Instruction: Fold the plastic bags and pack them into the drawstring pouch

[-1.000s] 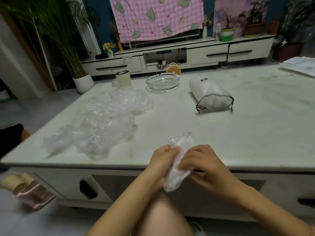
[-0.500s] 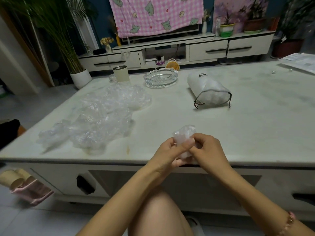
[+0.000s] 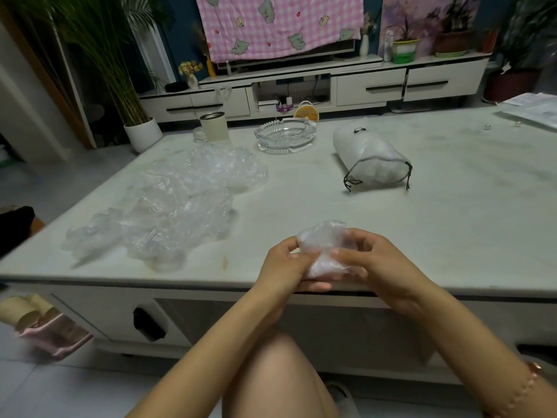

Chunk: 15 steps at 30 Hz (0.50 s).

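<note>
Plastic bag (image 3: 322, 240) bunched smaller than before | left hand (image 3: 283, 270) and right hand (image 3: 382, 267) pinch it

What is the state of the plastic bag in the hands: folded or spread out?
Folded: the plastic bag is a small, compact bundle gripped between left hand and right hand.

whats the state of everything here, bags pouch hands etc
held plastic bag: folded small, pinched between both hands above the near edge of the table
left hand: grips the held plastic bag
right hand: grips it too
loose plastic bags: crumpled pile on the table, unfolded
drawstring pouch: on its side, bulging, untouched
glass ashtray: upright
canister: upright
</note>
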{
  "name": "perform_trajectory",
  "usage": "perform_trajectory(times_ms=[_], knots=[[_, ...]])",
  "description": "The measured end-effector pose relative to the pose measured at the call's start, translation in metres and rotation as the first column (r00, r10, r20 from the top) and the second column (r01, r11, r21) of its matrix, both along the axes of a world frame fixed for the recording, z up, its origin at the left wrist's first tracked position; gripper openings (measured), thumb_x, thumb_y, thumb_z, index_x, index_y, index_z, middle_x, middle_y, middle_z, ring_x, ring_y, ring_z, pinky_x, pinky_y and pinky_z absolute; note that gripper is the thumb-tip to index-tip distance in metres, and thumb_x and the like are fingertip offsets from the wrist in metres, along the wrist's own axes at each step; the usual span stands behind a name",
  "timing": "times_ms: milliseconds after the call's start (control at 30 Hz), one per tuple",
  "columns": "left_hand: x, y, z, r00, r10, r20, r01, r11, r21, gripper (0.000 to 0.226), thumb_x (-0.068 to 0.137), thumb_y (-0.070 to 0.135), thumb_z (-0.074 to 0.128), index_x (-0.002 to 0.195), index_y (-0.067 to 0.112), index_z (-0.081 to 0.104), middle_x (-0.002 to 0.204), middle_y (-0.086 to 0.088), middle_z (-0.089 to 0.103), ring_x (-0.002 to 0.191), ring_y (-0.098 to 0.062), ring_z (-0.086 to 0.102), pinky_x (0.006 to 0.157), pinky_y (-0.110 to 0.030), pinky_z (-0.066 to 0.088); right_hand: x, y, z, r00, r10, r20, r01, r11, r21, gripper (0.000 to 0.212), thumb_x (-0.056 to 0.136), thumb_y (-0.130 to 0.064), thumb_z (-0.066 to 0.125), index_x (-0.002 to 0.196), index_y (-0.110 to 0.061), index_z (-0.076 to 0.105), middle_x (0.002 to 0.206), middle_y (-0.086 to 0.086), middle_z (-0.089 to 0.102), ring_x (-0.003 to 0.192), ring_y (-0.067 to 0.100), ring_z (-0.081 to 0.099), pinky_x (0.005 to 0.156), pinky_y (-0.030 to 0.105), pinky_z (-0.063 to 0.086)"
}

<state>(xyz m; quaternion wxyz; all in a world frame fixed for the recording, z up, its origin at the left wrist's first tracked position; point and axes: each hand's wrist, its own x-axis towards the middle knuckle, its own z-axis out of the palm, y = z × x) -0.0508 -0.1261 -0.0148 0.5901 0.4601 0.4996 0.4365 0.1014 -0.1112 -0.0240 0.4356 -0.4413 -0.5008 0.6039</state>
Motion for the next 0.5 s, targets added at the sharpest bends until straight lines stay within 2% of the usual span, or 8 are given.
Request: perform_trajectory(times_ms=[67, 167, 233, 333, 400, 433, 500], knots=[[0.003, -0.001, 0.001, 1.0, 0.005, -0.015, -0.004, 1.0, 0.03, 0.015, 0.095, 0.002, 0.049, 0.102, 0.009, 0.059, 0.076, -0.009, 0.071, 0.058, -0.019, 0.069, 0.05, -0.021, 0.054, 0.0, 0.002, -0.001, 0.997, 0.001, -0.074, -0.005, 0.998, -0.063, 0.022, 0.082, 0.014, 0.048, 0.09, 0.001, 0.063, 0.084, 0.013, 0.064, 0.077, 0.02, 0.059, 0.071, 0.029, 0.045], [0.007, -0.003, 0.003, 0.999, 0.028, -0.047, -0.026, 0.998, 0.058, 0.023, 0.092, -0.008, 0.043, 0.096, 0.008, 0.058, 0.068, -0.004, 0.07, 0.051, -0.015, 0.065, 0.047, -0.02, 0.052, -0.003, 0.004, 0.001, 0.986, -0.037, -0.162, 0.014, 0.99, -0.14, 0.033, 0.081, 0.016, 0.043, 0.065, -0.01, 0.056, 0.071, 0.006, 0.061, 0.07, 0.018, 0.048, 0.063, 0.028, 0.033], [0.009, -0.004, 0.004, 0.997, 0.048, -0.065, -0.044, 0.996, 0.073, 0.027, 0.09, -0.012, 0.041, 0.089, 0.009, 0.059, 0.064, -0.002, 0.069, 0.049, -0.014, 0.064, 0.047, -0.02, 0.051, -0.002, 0.003, 0.005, 0.983, -0.033, -0.183, 0.007, 0.99, -0.141, 0.034, 0.081, 0.011, 0.043, 0.059, -0.011, 0.057, 0.081, 0.007, 0.066, 0.076, 0.021, 0.054, 0.067, 0.03, 0.036], [0.009, -0.006, 0.007, 0.994, 0.066, -0.083, -0.059, 0.994, 0.088, 0.033, 0.088, -0.015, 0.039, 0.077, 0.01, 0.059, 0.058, 0.001, 0.067, 0.046, -0.012, 0.062, 0.045, -0.019, 0.05, 0.003, 0.004, 0.01, 0.983, -0.001, -0.181, -0.022, 0.992, -0.121, 0.033, 0.081, -0.007, 0.043, 0.058, -0.01, 0.066, 0.09, 0.012, 0.067, 0.083, 0.024, 0.062, 0.076, 0.035, 0.043], [0.009, -0.006, 0.01, 0.994, 0.06, -0.097, -0.048, 0.992, 0.12, 0.035, 0.087, -0.015, 0.04, 0.074, 0.009, 0.061, 0.061, 0.002, 0.069, 0.044, -0.012, 0.061, 0.043, -0.019, 0.048, 0.008, 0.006, 0.012, 0.995, 0.055, -0.079, -0.06, 0.996, -0.067, 0.027, 0.086, -0.026, 0.053, 0.066, -0.012, 0.065, 0.09, 0.01, 0.065, 0.081, 0.021, 0.062, 0.07, 0.034, 0.042], [0.009, -0.007, 0.012, 0.992, 0.051, -0.112, -0.035, 0.989, 0.145, 0.035, 0.087, -0.014, 0.041, 0.073, 0.009, 0.063, 0.063, 0.003, 0.069, 0.043, -0.011, 0.059, 0.042, -0.018, 0.046, 0.01, 0.007, 0.013, 0.996, 0.091, -0.002, -0.091, 0.995, -0.05, 0.022, 0.082, -0.032, 0.064, 0.072, -0.013, 0.061, 0.087, 0.009, 0.062, 0.078, 0.019, 0.059, 0.066, 0.031, 0.04], [0.011, -0.009, 0.014, 0.984, 0.042, -0.175, -0.007, 0.98, 0.196, 0.038, 0.086, -0.012, 0.042, 0.073, 0.012, 0.068, 0.069, 0.004, 0.07, 0.04, -0.009, 0.054, 0.04, -0.017, 0.039, 0.016, 0.009, 0.012, 0.977, 0.179, 0.118, -0.174, 0.983, -0.055, 0.022, 0.075, -0.027, 0.072, 0.078, -0.015, 0.055, 0.08, 0.006, 0.059, 0.073, 0.016, 0.053, 0.063, 0.028, 0.037]])
